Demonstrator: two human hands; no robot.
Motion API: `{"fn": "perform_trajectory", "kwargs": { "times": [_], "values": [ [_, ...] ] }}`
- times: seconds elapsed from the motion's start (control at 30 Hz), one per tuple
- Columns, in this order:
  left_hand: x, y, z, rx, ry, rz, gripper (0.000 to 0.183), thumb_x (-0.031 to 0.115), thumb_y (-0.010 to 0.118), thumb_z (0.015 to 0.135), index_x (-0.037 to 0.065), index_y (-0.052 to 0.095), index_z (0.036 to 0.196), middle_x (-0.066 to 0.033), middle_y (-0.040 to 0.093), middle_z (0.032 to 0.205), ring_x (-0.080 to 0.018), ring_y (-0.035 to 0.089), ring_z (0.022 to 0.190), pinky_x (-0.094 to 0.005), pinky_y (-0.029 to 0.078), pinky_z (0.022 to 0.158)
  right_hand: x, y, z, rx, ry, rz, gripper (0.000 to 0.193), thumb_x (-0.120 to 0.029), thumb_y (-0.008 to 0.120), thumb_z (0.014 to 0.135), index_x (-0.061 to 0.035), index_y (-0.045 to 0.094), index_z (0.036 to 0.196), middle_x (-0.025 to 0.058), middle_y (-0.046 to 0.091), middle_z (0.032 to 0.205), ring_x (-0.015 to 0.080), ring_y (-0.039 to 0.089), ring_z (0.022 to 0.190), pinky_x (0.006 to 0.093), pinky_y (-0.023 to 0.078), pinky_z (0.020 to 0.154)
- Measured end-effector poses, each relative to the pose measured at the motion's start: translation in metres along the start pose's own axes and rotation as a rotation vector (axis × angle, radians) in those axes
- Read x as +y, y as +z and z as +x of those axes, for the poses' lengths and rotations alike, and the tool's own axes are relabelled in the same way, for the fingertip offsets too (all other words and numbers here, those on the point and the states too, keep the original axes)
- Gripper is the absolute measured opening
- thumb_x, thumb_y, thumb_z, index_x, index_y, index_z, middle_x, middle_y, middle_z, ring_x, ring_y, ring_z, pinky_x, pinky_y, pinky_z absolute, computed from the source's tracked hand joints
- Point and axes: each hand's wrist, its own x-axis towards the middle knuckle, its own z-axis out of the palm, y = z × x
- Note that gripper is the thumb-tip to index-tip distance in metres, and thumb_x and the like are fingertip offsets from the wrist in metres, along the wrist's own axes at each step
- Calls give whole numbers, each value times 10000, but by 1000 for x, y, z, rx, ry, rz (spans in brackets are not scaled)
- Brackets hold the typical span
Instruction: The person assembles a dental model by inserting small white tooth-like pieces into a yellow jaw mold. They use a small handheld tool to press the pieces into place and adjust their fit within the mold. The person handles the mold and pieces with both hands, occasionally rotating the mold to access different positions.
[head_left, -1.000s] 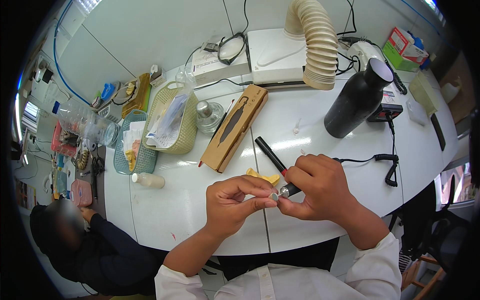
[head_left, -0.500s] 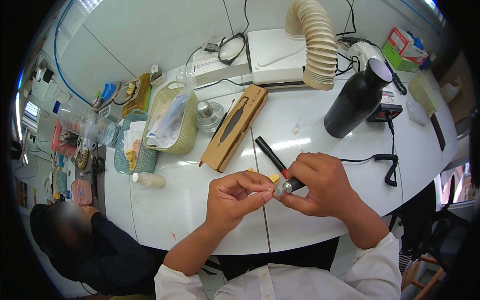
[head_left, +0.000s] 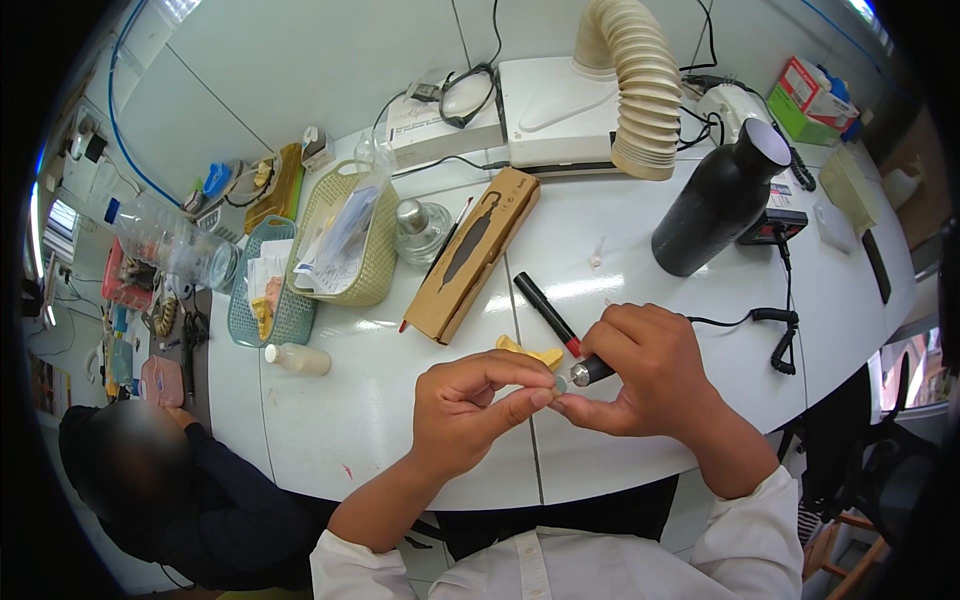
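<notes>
Grey disc [head_left: 560, 384]: small, held up over the near half of the table [head_left: 420, 370], between the two hands; sits a little higher and further right than a second ago, apparently re-angled.
Left hand [head_left: 450, 410]: thumb and forefinger pinch the disc by its edge.
Right hand [head_left: 648, 370]: fingers wrapped round the black handpiece [head_left: 598, 370], thumb reaching across to the left fingertips, close by the disc; whether that thumb touches the disc, cannot tell.
Metal nose [head_left: 580, 375]: bright, aimed at the disc from just beside it; contact with the disc too small to judge.
Reading: the small shift looks like adjusting the disc against the tool's nose, with both grips kept; fit or alignment seems the matter in hand.
Yellow piece [head_left: 540, 355]: on the table behind the fingers, partly hidden; more of it shows than half a second ago, when the left hand covered its middle.
Black marker [head_left: 545, 310]: red-banded, lying just beyond the yellow piece, unmoved.
Cardboard box [head_left: 470, 258]: lies slantwise further back, also unmoved.
Black bottle [head_left: 708, 212]: upright at right, well apart from the work.
</notes>
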Motion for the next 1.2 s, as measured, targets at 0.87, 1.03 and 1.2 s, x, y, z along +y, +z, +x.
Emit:
{"fn": "perform_trajectory", "kwargs": {
  "times": [0.87,1.03,1.2],
  "values": [
    [-1,3,1,29,30,37,99,-50,726,849,-53,685,938,-188,709,931,-232,689,920,-354,548,858,1,1,-1,-31,-18,10,416,-471,778,724,-107,577,697,17,451,620,196,484,536,342,349,503],
    [-1,3,0,37,18,22,101,-54,728,842,-52,685,934,-189,706,921,-239,692,911,-359,552,853,0,0,0,-26,-6,18,417,-473,773,727,-108,575,690,17,448,617,198,482,532,342,346,500],
    [-2,3,1,36,18,11,104,-55,730,838,-53,686,932,-188,704,915,-243,693,901,-362,556,844,1,1,-1,-27,-16,3,423,-476,772,730,-106,572,686,18,445,614,199,479,530,343,344,498]
  ]
}}
